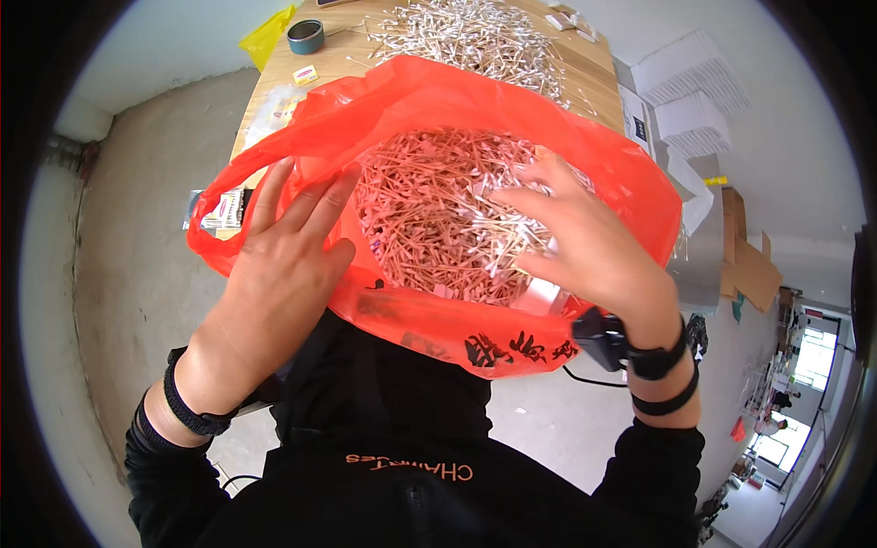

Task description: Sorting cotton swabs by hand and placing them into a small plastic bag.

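Note:
A large red plastic bag, with black handwriting on its near side, gapes wide in front of me. Inside lies a deep heap of cotton swabs, tinted red by the bag at the left and white-tipped at the right. My left hand rests against the bag's left side, fingers stretched out and apart over the plastic. Reaching in over the right rim, my right hand has its fingers and thumb spread at the white-tipped swabs. A small pale box-like piece sits at the heap's near edge.
On the wooden table behind the bag is another loose pile of cotton swabs. A round teal-rimmed tin stands at the far left, near a yellow bag. A swab pack lies left. Cardboard and white stacks are right.

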